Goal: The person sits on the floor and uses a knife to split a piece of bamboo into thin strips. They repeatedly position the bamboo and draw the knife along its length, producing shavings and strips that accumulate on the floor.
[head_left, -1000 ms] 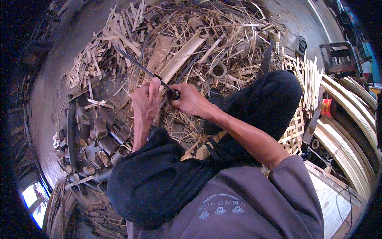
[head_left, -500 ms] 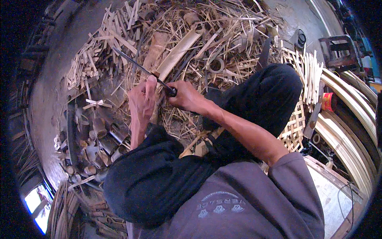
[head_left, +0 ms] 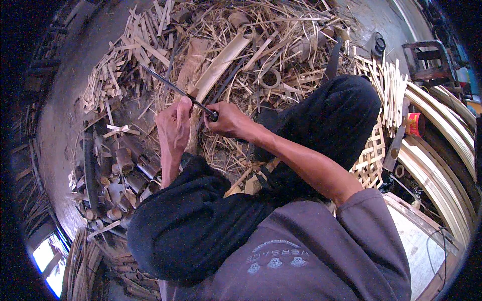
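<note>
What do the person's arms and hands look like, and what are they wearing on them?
The left hand and right hand are bare, with nothing worn that I can see. The right forearm is bare too, below a short, loose, greyish-purple sleeve. The left forearm is bare where it shows; its upper part is hidden.

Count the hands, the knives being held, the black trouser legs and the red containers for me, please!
Hands: 2 (left hand, right hand)
Held knife: 1
Black trouser legs: 2
Red container: 1
Total: 6
</note>
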Motion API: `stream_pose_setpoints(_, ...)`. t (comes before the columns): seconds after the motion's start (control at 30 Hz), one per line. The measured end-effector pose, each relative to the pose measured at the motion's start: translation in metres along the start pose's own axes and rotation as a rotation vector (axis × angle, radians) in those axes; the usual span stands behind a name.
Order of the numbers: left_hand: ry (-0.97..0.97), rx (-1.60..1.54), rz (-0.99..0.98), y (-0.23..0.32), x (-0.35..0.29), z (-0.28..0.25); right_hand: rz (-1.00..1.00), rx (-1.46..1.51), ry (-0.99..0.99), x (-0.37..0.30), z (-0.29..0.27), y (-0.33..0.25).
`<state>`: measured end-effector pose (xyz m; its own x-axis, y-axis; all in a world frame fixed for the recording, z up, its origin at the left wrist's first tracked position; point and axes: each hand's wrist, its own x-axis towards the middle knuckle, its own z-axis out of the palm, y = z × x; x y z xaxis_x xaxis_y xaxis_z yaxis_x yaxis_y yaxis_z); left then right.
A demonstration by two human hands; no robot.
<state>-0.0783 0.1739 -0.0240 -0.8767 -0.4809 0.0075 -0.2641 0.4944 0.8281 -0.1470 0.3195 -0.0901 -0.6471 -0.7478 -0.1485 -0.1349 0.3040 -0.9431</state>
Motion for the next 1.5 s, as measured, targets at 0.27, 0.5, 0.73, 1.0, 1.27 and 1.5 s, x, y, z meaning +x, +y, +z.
stream_pose_setpoints(0.27, 0.006, -0.08, 0.073, -0.02, -0.012, -0.004, 0.059, -0.079, 0.024, 0.003, 0.016, 0.017)
stream_pose_setpoints(0.5, 0.069, -0.239, 0.089, -0.029, -0.013, -0.002, 0.145, -0.108, 0.105, 0.012, 0.042, 0.05)
stream_pose_setpoints(0.73, 0.092, 0.112, -0.037, -0.001, -0.012, -0.037, 0.146, -0.132, -0.075, 0.021, 0.053, 0.025)
stream_pose_setpoints(1.0, 0.106, 0.33, -0.042, -0.043, -0.019, -0.018, -0.041, -0.168, -0.029, 0.02, 0.066, 0.027)
stream_pose_setpoints(1.27, 0.168, 0.241, 0.009, -0.075, -0.022, -0.009, 0.077, -0.112, -0.062, 0.021, 0.062, 0.024)
stream_pose_setpoints(1.5, 0.24, 0.099, -0.099, -0.079, -0.038, -0.012, 0.124, -0.124, -0.061, 0.022, 0.077, 0.034)
